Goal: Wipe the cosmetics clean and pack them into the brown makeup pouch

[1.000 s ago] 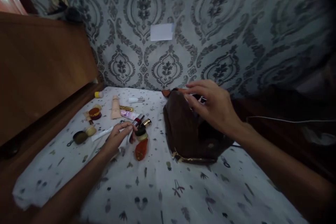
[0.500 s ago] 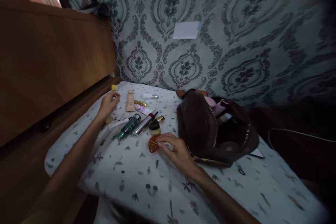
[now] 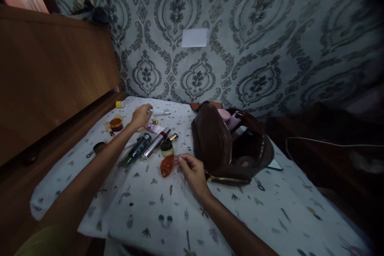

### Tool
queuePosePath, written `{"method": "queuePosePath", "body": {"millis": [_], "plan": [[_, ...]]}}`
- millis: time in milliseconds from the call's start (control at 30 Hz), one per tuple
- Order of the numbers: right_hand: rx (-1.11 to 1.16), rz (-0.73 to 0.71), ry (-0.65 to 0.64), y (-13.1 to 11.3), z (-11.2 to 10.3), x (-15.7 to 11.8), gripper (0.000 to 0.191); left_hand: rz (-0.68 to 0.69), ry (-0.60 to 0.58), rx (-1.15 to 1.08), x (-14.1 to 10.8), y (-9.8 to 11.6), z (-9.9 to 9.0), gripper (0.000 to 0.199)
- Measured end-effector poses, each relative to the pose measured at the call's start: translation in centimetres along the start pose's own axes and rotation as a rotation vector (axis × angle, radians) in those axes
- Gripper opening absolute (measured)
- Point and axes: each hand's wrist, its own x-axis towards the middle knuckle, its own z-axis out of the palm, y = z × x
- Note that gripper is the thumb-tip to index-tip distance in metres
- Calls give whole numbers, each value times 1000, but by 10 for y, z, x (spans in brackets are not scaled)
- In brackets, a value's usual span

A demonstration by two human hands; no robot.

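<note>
My left hand (image 3: 142,115) reaches to the back of the cloth, fingers curled around the left end of a white tube (image 3: 160,112). A tan tube under this hand is mostly hidden. My right hand (image 3: 192,172) is beside an orange bottle (image 3: 167,166); its thumb and forefinger are a little apart, with nothing visible between them. Behind the bottle stands a small jar with a dark lid (image 3: 167,148). Left of it lie a silver tube with a red band (image 3: 156,142), a dark green bottle (image 3: 139,147) and a pink-and-white tube (image 3: 156,129).
An open brown bag (image 3: 213,140) with several items inside stands at right. An amber jar (image 3: 116,125) and a yellow-capped item (image 3: 119,104) lie at left, near a wooden cabinet (image 3: 57,84). A patterned wall (image 3: 177,64) rises behind; a phone corner (image 3: 275,164) shows beside the bag.
My left hand has moved right over the tan tube to the white tube, uncovering the amber jar. My right hand has drawn slightly off the orange bottle. The view has turned rightward.
</note>
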Motion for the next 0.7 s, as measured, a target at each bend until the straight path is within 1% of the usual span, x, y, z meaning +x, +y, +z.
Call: {"method": "queuePosePath", "body": {"millis": [100, 200, 367, 467, 600, 700], "plan": [[4, 5, 19, 1, 0, 1, 33, 47, -69, 122, 19, 12, 15, 31], [-20, -1, 25, 0, 0, 1, 31, 76, -146, 213, 34, 20, 27, 39], [-69, -37, 15, -3, -1, -1, 29, 43, -270, 302, 50, 23, 34, 39], [-64, -42, 11, -3, -2, 0, 30, 32, -290, 324, 50, 21, 35, 38], [-63, -53, 9, -2, -1, 0, 30, 8, -295, 296, 43, 22, 35, 39], [-48, -54, 10, -2, 0, 0, 30, -5, -252, 226, 36, 25, 28, 39]]}}
